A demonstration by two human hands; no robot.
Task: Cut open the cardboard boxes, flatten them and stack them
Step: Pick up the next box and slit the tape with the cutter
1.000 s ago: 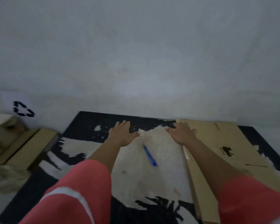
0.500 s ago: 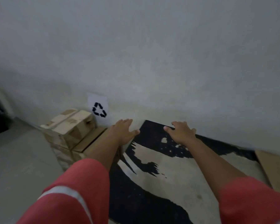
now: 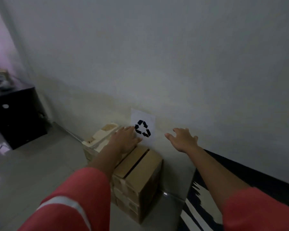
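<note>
We see a brown cardboard box [image 3: 138,165] standing upright on the floor [image 3: 32,172] against the wall [image 3: 173,64]. Its two top flaps are folded shut, with a dark slit between them. Its near side shows pale taped bands, and we cannot tell whether it is one box or several stacked. Just behind it stands a paler cardboard box [image 3: 98,139], closed, with worn patches on top. Both are unflattened.

Matt brown cardboard boxes [image 3: 137,174] stand on a smooth, slightly glossy tiled floor [image 3: 32,165]; behind them, a white paper sign [image 3: 143,125] on a matt painted wall [image 3: 157,55].
</note>
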